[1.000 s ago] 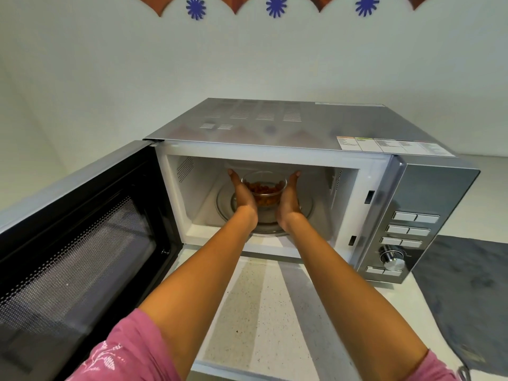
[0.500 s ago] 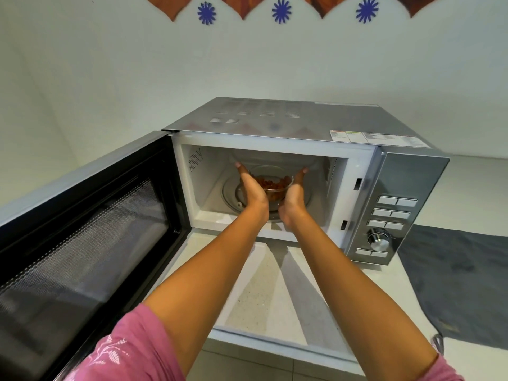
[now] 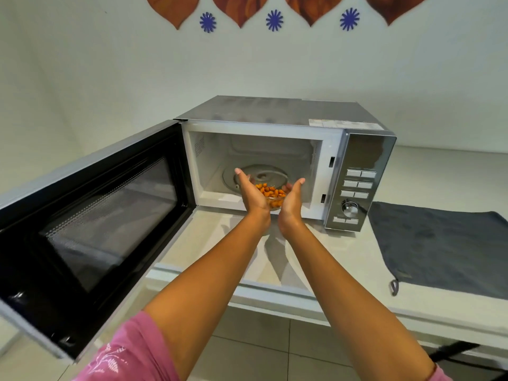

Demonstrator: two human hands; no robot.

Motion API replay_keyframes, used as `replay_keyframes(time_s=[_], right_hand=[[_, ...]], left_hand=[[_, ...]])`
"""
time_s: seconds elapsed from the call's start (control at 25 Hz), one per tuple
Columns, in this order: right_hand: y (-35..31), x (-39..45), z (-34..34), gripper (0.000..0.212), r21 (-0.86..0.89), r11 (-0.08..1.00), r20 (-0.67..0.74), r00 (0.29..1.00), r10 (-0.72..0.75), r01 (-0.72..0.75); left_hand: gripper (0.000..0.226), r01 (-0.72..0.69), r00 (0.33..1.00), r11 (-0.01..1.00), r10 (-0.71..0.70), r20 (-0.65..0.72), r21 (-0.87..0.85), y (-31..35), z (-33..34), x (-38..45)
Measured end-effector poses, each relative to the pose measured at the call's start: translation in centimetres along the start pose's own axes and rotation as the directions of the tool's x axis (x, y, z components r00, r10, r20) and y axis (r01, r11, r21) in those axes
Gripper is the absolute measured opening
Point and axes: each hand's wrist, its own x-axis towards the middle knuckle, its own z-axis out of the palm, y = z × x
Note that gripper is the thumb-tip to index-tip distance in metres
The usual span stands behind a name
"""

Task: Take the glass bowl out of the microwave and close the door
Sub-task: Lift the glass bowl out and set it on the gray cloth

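A small glass bowl (image 3: 272, 195) of orange food pieces is cupped between my left hand (image 3: 251, 192) and my right hand (image 3: 292, 199). Both hands grip its sides and hide most of the glass. The bowl hangs at the mouth of the silver microwave (image 3: 277, 119), just above the front sill. Behind it, the glass turntable (image 3: 259, 173) lies bare in the white cavity. The microwave door (image 3: 90, 226) stands swung wide open to the left, its dark mesh window facing me.
The control panel (image 3: 357, 185) with buttons and a knob is at the microwave's right. A dark grey cloth (image 3: 445, 246) lies on the white counter (image 3: 220, 243) to the right. The counter's front edge runs below my forearms, with tiled floor beneath.
My hands have drawn the bowl off the turntable and forward to the cavity's opening. My head has moved back, so the microwave looks smaller.
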Motion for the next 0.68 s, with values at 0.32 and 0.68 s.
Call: replay_keyframes(time_s=[0.32, 0.68], right_hand=[[1.3, -5.0, -4.1, 0.065, -0.145, 0.988, -0.078, 0.995, -0.067, 0.056], [0.4, -8.0, -8.7, 0.064, -0.021, 0.998, -0.192, 0.980, -0.056, 0.053]], left_hand=[[0.074, 0.063, 0.998, 0.996, -0.064, 0.017, 0.063, -2.3, -1.6, -5.2], [0.067, 0.122, 0.986, 0.989, -0.131, 0.107, 0.087, -5.1, -0.4, -10.2]])
